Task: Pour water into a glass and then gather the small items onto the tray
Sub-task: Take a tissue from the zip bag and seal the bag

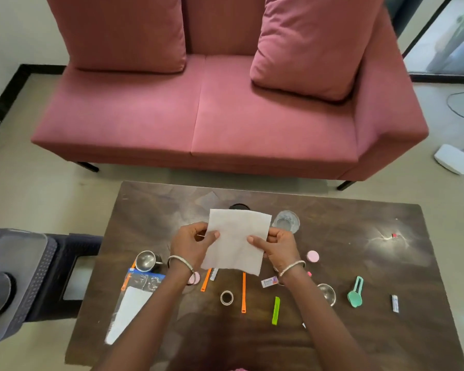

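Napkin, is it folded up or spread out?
Spread out. The napkin shows as one flat sheet, the left hand and right hand pinching its side edges.

- We hold a white napkin [237, 239] above a dark table [346, 236], left hand [192, 243] and right hand [277, 247] pinching its side edges.
- A clear glass [286, 221] stands just beyond our right hand.
- A tape roll [227, 297] and green clip [276, 310] lie nearer us.

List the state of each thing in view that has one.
white napkin, unfolded, held by both hands
left hand, pinches the napkin's left edge
right hand, pinches the napkin's right edge
glass, upright, water level unclear
steel cup, upright
tape roll, lying flat
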